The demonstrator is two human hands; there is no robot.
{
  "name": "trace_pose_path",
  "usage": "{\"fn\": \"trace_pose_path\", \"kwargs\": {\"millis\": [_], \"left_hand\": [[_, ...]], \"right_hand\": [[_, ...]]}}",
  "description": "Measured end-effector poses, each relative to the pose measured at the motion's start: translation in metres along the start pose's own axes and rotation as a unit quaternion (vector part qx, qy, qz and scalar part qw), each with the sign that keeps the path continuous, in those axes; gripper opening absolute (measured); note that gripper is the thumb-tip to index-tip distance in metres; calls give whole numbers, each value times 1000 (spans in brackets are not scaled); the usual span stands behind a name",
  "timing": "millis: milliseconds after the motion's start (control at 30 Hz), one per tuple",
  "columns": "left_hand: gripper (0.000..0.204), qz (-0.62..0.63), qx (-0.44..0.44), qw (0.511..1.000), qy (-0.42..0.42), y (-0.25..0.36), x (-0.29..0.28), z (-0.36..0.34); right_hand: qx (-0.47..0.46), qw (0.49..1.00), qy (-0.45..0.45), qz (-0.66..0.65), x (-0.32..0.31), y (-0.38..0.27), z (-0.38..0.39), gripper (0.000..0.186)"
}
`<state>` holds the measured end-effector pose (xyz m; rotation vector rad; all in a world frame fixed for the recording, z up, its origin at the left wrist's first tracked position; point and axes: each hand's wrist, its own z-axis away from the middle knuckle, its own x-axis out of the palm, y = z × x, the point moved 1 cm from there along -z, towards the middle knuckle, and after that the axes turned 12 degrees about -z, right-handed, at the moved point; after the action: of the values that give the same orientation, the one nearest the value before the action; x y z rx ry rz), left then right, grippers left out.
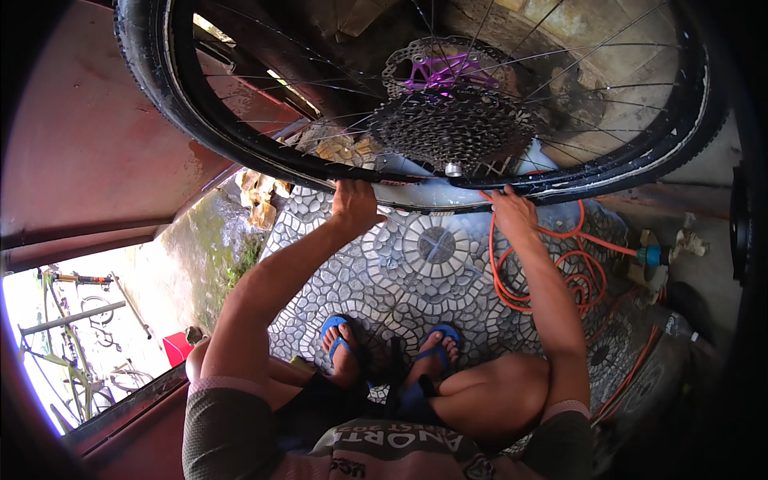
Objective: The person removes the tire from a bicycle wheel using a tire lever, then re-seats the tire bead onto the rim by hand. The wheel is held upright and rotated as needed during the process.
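A bicycle wheel [264, 136] fills the top of the view, tilted, with thin spokes, a dark multi-sprocket cassette [456, 128] and a disc rotor with a purple centre [450, 72]. Both hands grip the near side of its black tire [632, 178]. My left hand [356, 206] has its fingers curled over the tire, left of the valve-side middle. Further right, my right hand [514, 214] closes round the same tire. Between them shows a pale, wet-looking whitish stretch [428, 194] along the rim and tire. The fingertips are partly hidden.
An orange hose [588, 276] lies coiled on the pebble-patterned floor [384, 272] at right, running to a teal fitting [654, 255]. A reddish metal panel [96, 112] stands at left. Bicycle frames [76, 352] are outside at lower left. My feet in blue flip-flops [340, 340] are below.
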<state>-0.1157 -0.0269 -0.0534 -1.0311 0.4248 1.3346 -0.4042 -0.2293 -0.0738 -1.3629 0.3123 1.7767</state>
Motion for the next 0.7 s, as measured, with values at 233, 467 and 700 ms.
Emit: {"fn": "trace_pose_path", "kwargs": {"millis": [233,467,700], "left_hand": [[124,70,-81,988,-113,30,-26,-14],[116,202,-34,977,-60,102,-37,-26],[72,170,32,958,230,75,34,-10]], "right_hand": [[10,1000,-27,-12,-7,-9,-1,36],[-50,997,51,37,10,-3,-6,32],[-48,998,37,7,12,-9,-11,34]]}}
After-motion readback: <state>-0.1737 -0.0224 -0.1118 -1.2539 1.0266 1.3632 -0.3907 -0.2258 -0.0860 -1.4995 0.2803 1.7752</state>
